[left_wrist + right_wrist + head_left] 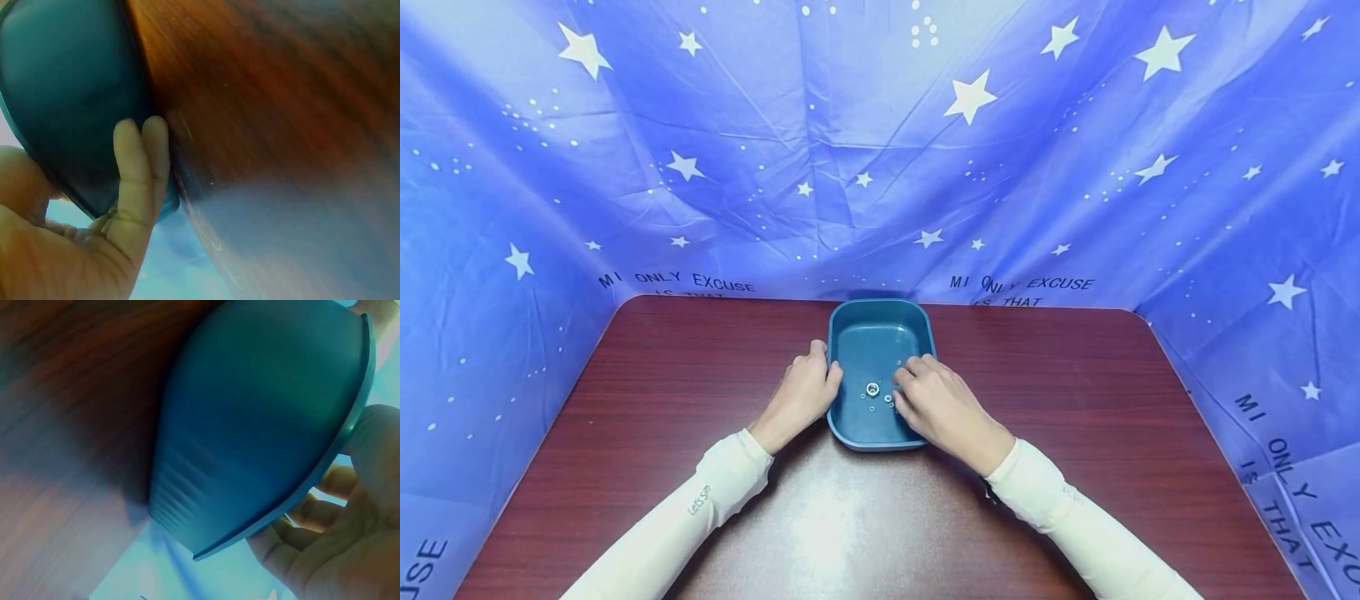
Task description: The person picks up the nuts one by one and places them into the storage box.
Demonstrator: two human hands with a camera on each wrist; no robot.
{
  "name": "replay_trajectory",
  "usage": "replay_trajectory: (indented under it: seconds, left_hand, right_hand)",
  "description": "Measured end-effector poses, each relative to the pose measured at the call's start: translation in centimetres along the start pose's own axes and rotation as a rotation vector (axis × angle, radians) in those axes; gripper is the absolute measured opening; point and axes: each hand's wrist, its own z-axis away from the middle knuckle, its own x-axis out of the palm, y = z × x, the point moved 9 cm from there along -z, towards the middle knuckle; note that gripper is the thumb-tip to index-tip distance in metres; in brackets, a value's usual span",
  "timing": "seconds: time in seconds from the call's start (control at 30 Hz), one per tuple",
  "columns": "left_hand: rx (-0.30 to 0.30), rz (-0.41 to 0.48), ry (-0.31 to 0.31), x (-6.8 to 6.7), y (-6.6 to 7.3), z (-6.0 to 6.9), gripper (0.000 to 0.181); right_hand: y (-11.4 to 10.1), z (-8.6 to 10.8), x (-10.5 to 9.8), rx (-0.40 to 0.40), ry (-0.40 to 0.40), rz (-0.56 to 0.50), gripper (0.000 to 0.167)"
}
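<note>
A dark teal plastic basin (874,350) stands on the table near its back edge. In it lies a larger silver ring-shaped metal piece (872,389), with several smaller nut-like pieces (888,399) scattered around it. My left hand (801,385) grips the basin's left side, thumb at the rim and fingers (132,169) against the outer wall. Over the right rim, my right hand (949,408) reaches into the basin with bent fingers beside the small pieces. From the right wrist, its fingertips are hidden behind the basin wall (250,425), so whether they pinch anything is unclear.
The dark red wooden table (700,350) stretches out on both sides of the basin and in front of it. A blue curtain (805,150) with white stars hangs behind the table and along both its sides.
</note>
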Motion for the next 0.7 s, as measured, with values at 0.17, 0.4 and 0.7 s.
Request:
replay_trajectory:
  seconds: [0.17,0.4,0.7]
  left_hand:
    - [-0.002,-0.021,0.006,-0.9,0.8,0.5,0.026]
    - [-0.005,-0.037,-0.007,-1.6,1.9,1.2,0.027]
    - [-0.049,-0.053,-0.036,-3.2,4.1,2.6,0.027]
  right_hand:
    - [0.1,0.3,-0.1,0.009,0.009,0.008,0.012]
    - [0.4,0.8,-0.4,0.000,0.036,-0.001,0.007]
    - [1.4,1.4,-1.0,0.011,0.088,-0.031,0.012]
